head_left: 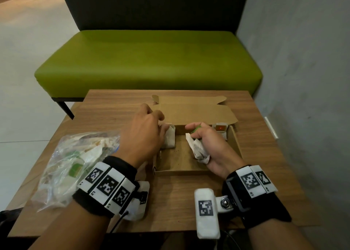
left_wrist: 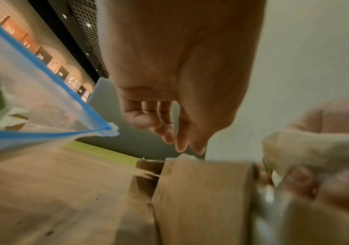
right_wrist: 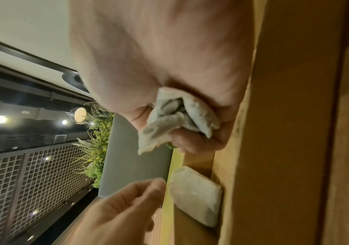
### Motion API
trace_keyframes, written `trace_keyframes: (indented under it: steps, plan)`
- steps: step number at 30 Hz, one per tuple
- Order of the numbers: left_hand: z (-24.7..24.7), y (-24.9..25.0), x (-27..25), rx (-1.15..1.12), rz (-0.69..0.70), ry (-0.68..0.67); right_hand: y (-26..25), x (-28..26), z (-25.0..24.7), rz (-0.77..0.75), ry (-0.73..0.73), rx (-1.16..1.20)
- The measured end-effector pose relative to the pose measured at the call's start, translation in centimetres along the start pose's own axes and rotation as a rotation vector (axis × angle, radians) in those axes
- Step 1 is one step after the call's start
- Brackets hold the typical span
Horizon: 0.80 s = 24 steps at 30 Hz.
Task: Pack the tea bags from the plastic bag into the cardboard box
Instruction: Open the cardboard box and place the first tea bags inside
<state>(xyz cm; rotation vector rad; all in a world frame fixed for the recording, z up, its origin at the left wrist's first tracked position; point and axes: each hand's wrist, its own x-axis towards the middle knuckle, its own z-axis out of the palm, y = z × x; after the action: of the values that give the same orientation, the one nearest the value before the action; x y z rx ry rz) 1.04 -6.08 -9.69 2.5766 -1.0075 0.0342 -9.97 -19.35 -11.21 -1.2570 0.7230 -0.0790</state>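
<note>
Two hands over the cardboard box (head_left: 234,141): right hand (head_left: 210,145) is clutching a crumpled bunch of tea bags (head_left: 197,149), left hand (head_left: 144,134), fingers loosely curled and holding nothing, hovers by one tea bag (head_left: 169,139) standing inside. Plastic bag (head_left: 72,166) lies on the table's (head_left: 113,107) left side.

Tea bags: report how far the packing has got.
Done: one tea bag stands at the box's left wall, and a red-tagged one sits at its far right. In hand: the right hand grips a bunch of bags over the box; the left hand is at the standing bag, contact unclear. Left: the plastic bag still holds plenty.
</note>
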Motion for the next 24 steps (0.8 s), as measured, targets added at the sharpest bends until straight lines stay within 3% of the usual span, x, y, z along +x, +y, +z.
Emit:
trace_keyframes:
  steps: [2, 6, 8, 12, 19, 24]
  plan:
    - [-1.0, 0.6, 0.0, -0.159, 0.033, 0.018, -0.1, -0.1, 0.2, -0.029, -0.005, 0.018]
    - [-2.3, 2.1, -0.5, -0.611, -0.053, -0.256, -0.2, -0.4, 0.7, -0.127, -0.011, 0.046]
    - [-2.1, 2.3, -0.7, -0.732, -0.078, -0.302, -0.2, -0.6, 1.0, -0.15, 0.0, 0.082]
    - [-1.6, 1.8, -0.8, -0.756, -0.098, -0.212, -0.2, -0.5, 1.2, -0.183, 0.056, 0.167]
    - [-1.9, 0.6, -0.4, -0.839, -0.092, 0.075, -0.3, 0.1, 0.2, -0.116, 0.191, 0.356]
    - [-2.0, 0.5, -0.5, -0.831, -0.011, 0.127, -0.2, -0.3, -0.2, -0.186, 0.122, 0.133]
